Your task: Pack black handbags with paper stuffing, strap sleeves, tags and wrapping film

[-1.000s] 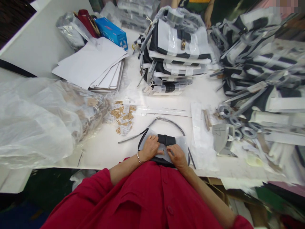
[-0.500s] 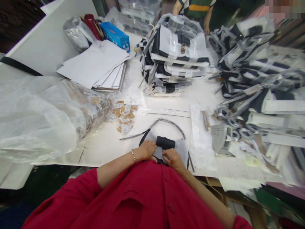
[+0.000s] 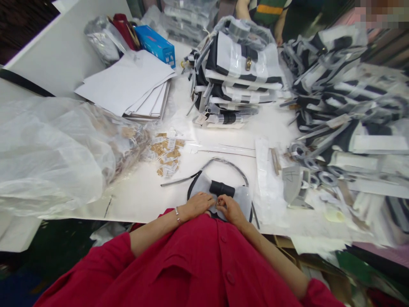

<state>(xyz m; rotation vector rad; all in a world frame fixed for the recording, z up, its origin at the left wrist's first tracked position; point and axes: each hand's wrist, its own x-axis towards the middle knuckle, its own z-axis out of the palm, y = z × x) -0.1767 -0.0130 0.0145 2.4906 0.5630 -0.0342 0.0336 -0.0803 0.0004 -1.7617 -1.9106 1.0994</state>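
A black handbag with a pale grey covering lies on the table against my red shirt. Its wrapped strap arches out behind it. Across the bag's middle sits a black rolled flap strap. My left hand rests on the bag's left part, fingers stretched out toward the centre. Just right of it, my right hand is closed in a pinch close below the black strap. A small shiny bit shows by those fingertips, too small to name. The bag's lower edge is hidden by my hands and shirt.
Wrapped handbags are stacked behind, with another pile at the right. Brown tags lie left of the strap, near a large plastic bag. A tape dispenser and tape rolls stand right. A person is across the table.
My right hand has shifted slightly, its fingers now pinching nearer the bag's centre. My left fingers have moved slightly right and lie flatter, and more of the bag's grey front shows.
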